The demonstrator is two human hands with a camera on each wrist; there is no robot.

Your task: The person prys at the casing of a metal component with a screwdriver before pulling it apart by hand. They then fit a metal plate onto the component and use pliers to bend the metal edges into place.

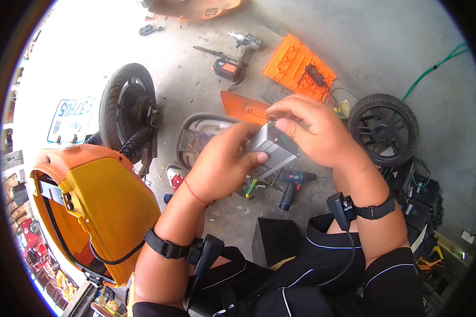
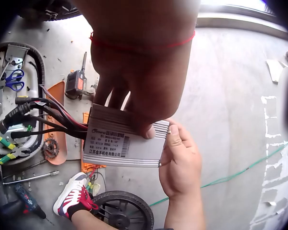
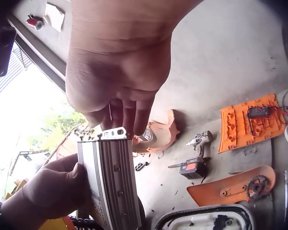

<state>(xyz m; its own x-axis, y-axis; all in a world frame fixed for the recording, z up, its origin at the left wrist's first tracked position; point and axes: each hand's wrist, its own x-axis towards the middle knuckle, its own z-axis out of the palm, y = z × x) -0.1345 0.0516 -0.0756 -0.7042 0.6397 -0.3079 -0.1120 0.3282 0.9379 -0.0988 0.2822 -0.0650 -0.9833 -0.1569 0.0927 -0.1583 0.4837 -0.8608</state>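
A silver finned metal box is held up in front of the body. The left hand grips it, thumb on one face and fingers round the other side. In the left wrist view, the box carries a printed label, and black cables come out of one end. At the opposite end, the right hand has its bent fingers and thumb at the edge. A small slotted bracket sits under the right fingertips in the right wrist view; whatever lies between those fingers is partly hidden.
On the floor lie a cordless drill, a battery tool, orange panels and an open seat shell. A loose wheel is at the right. The yellow scooter body stands at the left, near a black box.
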